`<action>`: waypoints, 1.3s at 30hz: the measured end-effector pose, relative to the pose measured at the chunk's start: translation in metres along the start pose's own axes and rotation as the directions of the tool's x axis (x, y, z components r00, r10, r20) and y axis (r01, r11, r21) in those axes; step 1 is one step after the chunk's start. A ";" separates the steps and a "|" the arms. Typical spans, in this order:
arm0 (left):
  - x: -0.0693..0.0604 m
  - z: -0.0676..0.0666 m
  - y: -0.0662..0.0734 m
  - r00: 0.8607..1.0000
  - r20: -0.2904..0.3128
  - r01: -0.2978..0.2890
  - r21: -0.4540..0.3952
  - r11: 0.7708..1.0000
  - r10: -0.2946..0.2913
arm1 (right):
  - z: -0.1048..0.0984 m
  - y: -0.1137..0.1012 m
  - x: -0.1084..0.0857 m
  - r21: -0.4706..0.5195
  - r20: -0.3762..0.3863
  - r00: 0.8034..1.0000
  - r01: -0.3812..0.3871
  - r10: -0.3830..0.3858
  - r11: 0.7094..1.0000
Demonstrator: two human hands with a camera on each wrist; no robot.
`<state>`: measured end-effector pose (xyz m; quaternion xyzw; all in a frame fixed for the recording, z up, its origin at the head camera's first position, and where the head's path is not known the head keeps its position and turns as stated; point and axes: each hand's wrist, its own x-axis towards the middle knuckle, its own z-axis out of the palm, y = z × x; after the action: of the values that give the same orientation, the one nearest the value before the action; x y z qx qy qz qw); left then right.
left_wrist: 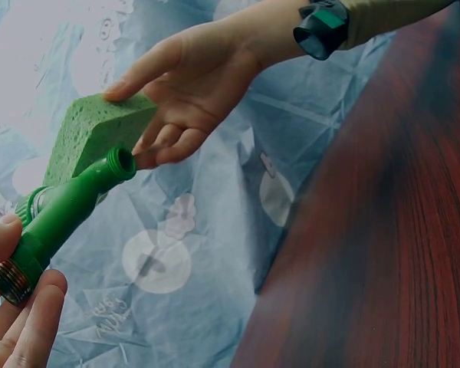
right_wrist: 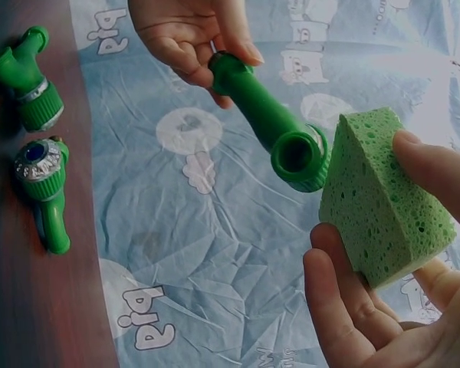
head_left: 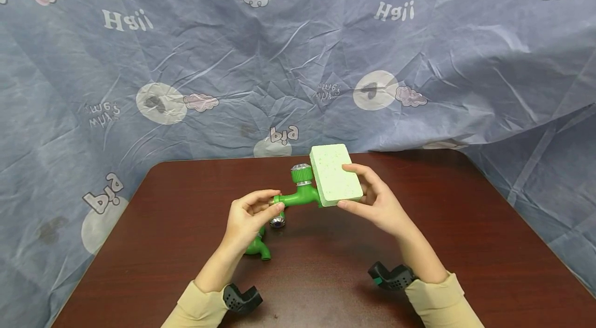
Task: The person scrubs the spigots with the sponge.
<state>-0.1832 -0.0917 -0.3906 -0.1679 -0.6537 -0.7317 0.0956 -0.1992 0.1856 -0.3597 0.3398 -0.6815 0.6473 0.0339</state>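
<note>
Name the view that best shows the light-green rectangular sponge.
Right wrist: the light-green rectangular sponge is largest there, its pores clear. The head view shows its broad face, paler; left wrist shows it smaller, partly behind the green tubular tap.

Passage is left over table point(head_left: 321, 276)'s near middle, blocked farther out by raised tap point(head_left: 304, 194) and sponge point(head_left: 336, 173), leftward by two lower taps point(right_wrist: 31, 88).

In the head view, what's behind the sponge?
Behind the sponge: the held tap at left, part of the right hand at right, and the table. The tap's far end is mostly covered; the right wrist view shows its open mouth.
</note>
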 end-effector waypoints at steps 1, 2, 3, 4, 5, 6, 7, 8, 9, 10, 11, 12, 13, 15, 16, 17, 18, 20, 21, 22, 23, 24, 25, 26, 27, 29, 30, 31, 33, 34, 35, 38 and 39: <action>0.000 0.000 0.000 1.000 0.001 0.003 0.000 1.000 -0.003 | -0.001 -0.001 0.000 0.001 -0.003 1.000 0.002 -0.002 1.000; 0.000 0.000 0.000 1.000 0.002 0.005 -0.003 1.000 -0.005 | -0.001 -0.001 0.000 0.003 -0.004 1.000 0.004 -0.004 1.000; 0.000 0.000 0.000 1.000 0.003 0.007 -0.005 1.000 -0.007 | -0.002 -0.002 0.000 0.006 -0.002 1.000 0.008 -0.008 1.000; 0.000 0.000 0.000 1.000 0.003 0.009 -0.006 1.000 -0.009 | -0.002 -0.003 -0.001 0.007 0.003 1.000 0.012 -0.012 1.000; 0.000 0.000 0.000 1.000 0.004 0.009 -0.006 1.000 -0.009 | -0.002 -0.003 -0.001 0.009 0.009 1.000 0.017 -0.017 1.000; 0.000 0.000 0.000 1.000 0.004 0.011 -0.006 1.000 -0.011 | -0.002 -0.004 -0.001 0.007 0.018 1.000 0.025 -0.025 1.000; -0.001 0.000 0.000 1.000 0.005 0.013 -0.009 1.000 -0.013 | -0.002 -0.004 -0.001 0.003 0.027 0.999 0.032 -0.032 0.999; -0.001 0.000 0.000 1.000 0.004 0.015 -0.011 1.000 -0.015 | -0.002 -0.004 -0.001 -0.006 0.034 0.999 0.038 -0.038 0.999; -0.001 0.001 0.000 1.000 0.004 0.016 -0.013 1.000 -0.016 | -0.002 -0.004 -0.001 -0.024 0.036 0.998 0.049 -0.048 0.999; -0.001 0.001 0.000 1.000 0.004 0.016 -0.014 1.000 -0.016 | -0.001 -0.004 -0.002 -0.039 0.039 0.998 0.059 -0.058 0.997; -0.002 0.001 0.000 1.000 0.004 0.016 -0.014 1.000 -0.016 | -0.001 -0.004 -0.002 -0.061 0.036 0.997 0.069 -0.067 0.996; -0.002 0.001 0.000 1.000 0.003 0.017 -0.015 1.000 -0.017 | 0.000 -0.004 -0.002 -0.082 0.033 0.997 0.076 -0.073 0.994; -0.002 0.001 0.000 1.000 0.004 0.016 -0.013 1.000 -0.016 | 0.001 -0.004 -0.002 -0.097 0.029 0.997 0.078 -0.075 0.992; -0.002 0.002 0.000 1.000 0.005 0.014 -0.004 1.000 -0.014 | 0.003 -0.003 -0.002 -0.124 0.033 0.996 0.087 -0.084 0.988; -0.002 0.002 -0.001 1.000 0.005 0.013 0.001 1.000 -0.013 | 0.005 -0.003 -0.002 -0.122 0.041 0.996 0.088 -0.084 0.989; -0.002 0.003 -0.001 1.000 0.006 0.014 0.003 1.000 -0.014 | 0.007 -0.002 -0.002 -0.121 0.048 0.996 0.086 -0.080 0.989; -0.002 0.003 -0.002 1.000 0.007 0.014 0.006 1.000 -0.014 | 0.009 -0.001 -0.001 -0.115 0.058 0.995 0.086 -0.080 0.990; -0.002 0.004 -0.002 1.000 0.009 0.018 0.005 1.000 -0.018 | 0.013 0.000 -0.001 -0.113 0.072 0.994 0.088 -0.080 0.990; -0.002 0.004 -0.003 1.000 0.009 0.020 0.002 1.000 -0.020 | 0.015 0.001 -0.001 -0.109 0.075 0.994 0.085 -0.077 0.990; -0.002 0.004 -0.003 1.000 0.009 0.026 -0.006 1.000 -0.026 | 0.016 0.001 -0.001 -0.106 0.079 0.994 0.082 -0.074 0.991; -0.002 0.005 -0.003 0.999 0.011 0.033 -0.017 0.999 -0.033 | 0.018 0.001 -0.001 -0.110 0.080 0.994 0.082 -0.074 0.990; -0.002 0.005 -0.003 0.999 0.014 0.041 -0.027 0.999 -0.040 | 0.019 0.002 -0.002 -0.115 0.083 0.994 0.084 -0.075 0.990; -0.003 0.005 -0.002 0.999 0.017 0.048 -0.040 0.998 -0.048 | 0.020 0.002 -0.002 -0.117 0.087 0.993 0.085 -0.075 0.989; -0.002 0.006 -0.003 0.998 0.020 0.055 -0.053 0.997 -0.054 | 0.020 0.002 -0.002 -0.121 0.092 0.993 0.087 -0.076 0.989; -0.002 0.006 -0.003 0.998 0.025 0.059 -0.064 0.996 -0.058 | 0.020 0.002 -0.002 -0.126 0.097 0.992 0.088 -0.076 0.988; -0.002 0.006 -0.003 0.998 0.032 0.062 -0.084 0.995 -0.059 | 0.019 0.002 -0.003 -0.141 0.108 0.991 0.099 -0.084 0.985; -0.002 0.006 -0.003 0.998 0.033 0.062 -0.093 0.994 -0.059 | 0.018 0.002 -0.003 -0.145 0.111 0.990 0.102 -0.086 0.984; -0.002 0.005 -0.003 0.998 0.035 0.059 -0.102 0.993 -0.056 | 0.016 0.002 -0.003 -0.149 0.112 0.990 0.101 -0.085 0.984; -0.001 0.005 -0.004 0.998 0.032 0.054 -0.116 0.992 -0.050 | 0.012 0.001 -0.003 -0.156 0.104 0.991 0.097 -0.081 0.983; -0.001 0.005 -0.004 0.998 0.031 0.052 -0.125 0.991 -0.048 | 0.010 0.001 -0.003 -0.159 0.095 0.992 0.092 -0.078 0.983; -0.001 0.005 -0.004 0.998 0.030 0.052 -0.133 0.990 -0.048 | 0.009 0.000 -0.003 -0.162 0.083 0.994 0.082 -0.069 0.983; -0.001 0.005 -0.003 0.998 0.028 0.052 -0.144 0.988 -0.049 | 0.006 -0.001 -0.002 -0.162 0.059 0.997 0.066 -0.057 0.985; -0.002 0.005 -0.003 0.998 0.029 0.054 -0.144 0.988 -0.050 | 0.006 0.000 -0.002 -0.161 0.055 0.997 0.060 -0.051 0.985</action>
<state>-0.1822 -0.0867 -0.3934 -0.1665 -0.6043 -0.7772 0.0556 -0.1950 0.1810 -0.3614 0.3711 -0.7230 0.5794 0.0621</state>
